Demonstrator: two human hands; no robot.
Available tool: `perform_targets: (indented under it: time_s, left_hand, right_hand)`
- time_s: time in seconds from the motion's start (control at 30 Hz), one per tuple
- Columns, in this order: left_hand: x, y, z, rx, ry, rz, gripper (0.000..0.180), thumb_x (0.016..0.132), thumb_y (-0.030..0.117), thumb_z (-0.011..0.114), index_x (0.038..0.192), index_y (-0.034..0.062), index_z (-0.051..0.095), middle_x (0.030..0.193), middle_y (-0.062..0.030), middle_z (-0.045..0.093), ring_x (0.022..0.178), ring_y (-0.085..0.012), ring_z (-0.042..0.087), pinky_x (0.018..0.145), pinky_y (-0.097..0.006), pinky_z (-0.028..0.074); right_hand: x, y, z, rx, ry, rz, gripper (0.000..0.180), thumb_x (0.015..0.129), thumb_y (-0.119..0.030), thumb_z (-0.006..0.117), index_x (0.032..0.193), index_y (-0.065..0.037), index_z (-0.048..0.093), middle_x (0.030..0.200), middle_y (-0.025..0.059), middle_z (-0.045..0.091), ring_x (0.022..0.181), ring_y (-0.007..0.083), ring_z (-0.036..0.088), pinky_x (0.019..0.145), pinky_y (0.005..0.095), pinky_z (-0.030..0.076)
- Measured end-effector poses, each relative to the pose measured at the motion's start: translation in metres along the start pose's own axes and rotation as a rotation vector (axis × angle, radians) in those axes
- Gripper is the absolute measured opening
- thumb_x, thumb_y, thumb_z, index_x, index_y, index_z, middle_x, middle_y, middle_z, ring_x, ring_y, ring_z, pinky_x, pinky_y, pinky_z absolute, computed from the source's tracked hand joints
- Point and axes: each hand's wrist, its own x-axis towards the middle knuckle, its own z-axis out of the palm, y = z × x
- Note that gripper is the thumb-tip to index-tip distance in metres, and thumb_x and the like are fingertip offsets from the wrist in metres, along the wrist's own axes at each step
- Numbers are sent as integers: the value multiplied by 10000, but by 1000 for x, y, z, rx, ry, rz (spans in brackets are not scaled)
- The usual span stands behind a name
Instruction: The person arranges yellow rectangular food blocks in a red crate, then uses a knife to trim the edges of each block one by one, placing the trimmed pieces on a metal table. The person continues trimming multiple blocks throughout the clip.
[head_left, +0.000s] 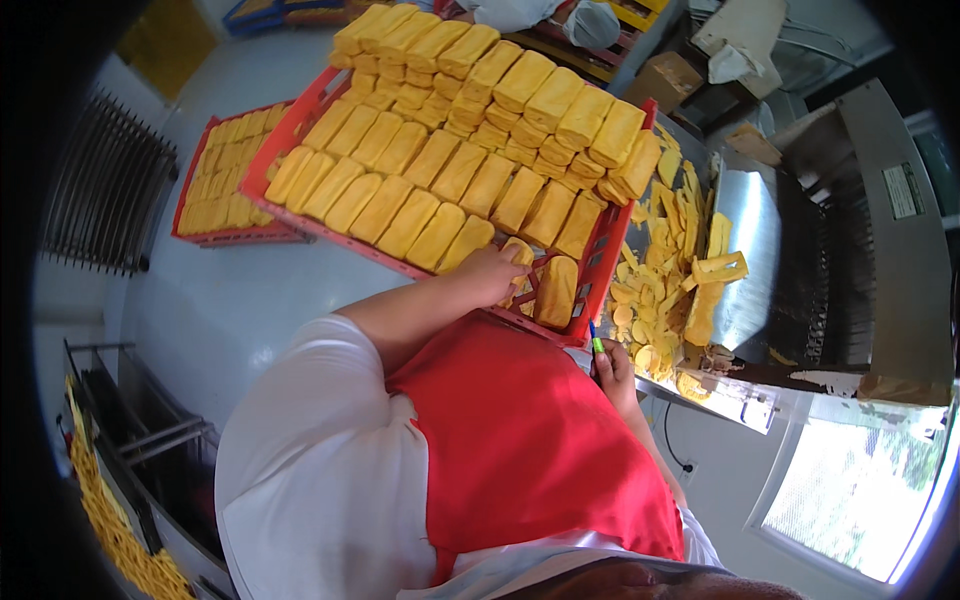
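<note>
Gripping a yellow loaf (523, 253) inside the red crate (601, 283), the left hand (490, 276) could dent it by squeezing too hard; the right hand (614, 367) pinches a blue-and-green tool (598, 343) nearby

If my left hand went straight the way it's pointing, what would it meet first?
The yellow block it touches; beyond that, probably the end block in the red crate; depth is unclear.
</note>
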Motion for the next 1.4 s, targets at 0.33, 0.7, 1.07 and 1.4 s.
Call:
perform_targets:
  time_s: [0.33, 0.7, 1.07, 1.4]
  left_hand:
    - [-49, -26, -17, 67, 257, -76, 510, 803, 246, 699, 1277, 107, 574, 1320, -191, 534, 1217, -359, 502, 1008, -470, 413]
    - [-119, -275, -127, 333, 346, -908, 655, 883, 426, 604, 1448, 168, 397, 1515, -127, 337, 1379, -304, 341, 1119, -454, 312]
    - [-160, -320, -168, 194, 189, -770, 727, 827, 412, 677, 1438, 141, 392, 1474, -198, 342, 1361, -398, 325, 1112, -507, 296]
    - [-111, -370, -192, -148, 584, -450, 675, 840, 253, 702, 1400, 28, 400, 1440, -239, 368, 1353, -379, 347, 1116, -450, 305]
  right_hand:
    - [2, -16, 2, 314, 25, 101, 196, 942, -181, 600, 864, -43, 485, 618, 43, 532, 479, 110, 457, 446, 245, 366]
    - [62, -78, 70, 176, 190, 120, 278, 913, -176, 616, 1098, 26, 569, 1013, 97, 635, 929, 186, 598, 850, 322, 469]
    - [162, -29, 139, -632, 518, 245, 457, 837, -275, 684, 1172, 16, 572, 1181, 230, 559, 1139, 406, 514, 993, 449, 405]
    - [229, -132, 227, -537, 306, 104, 281, 863, -219, 668, 962, 1, 525, 961, 254, 580, 870, 428, 572, 748, 462, 460]
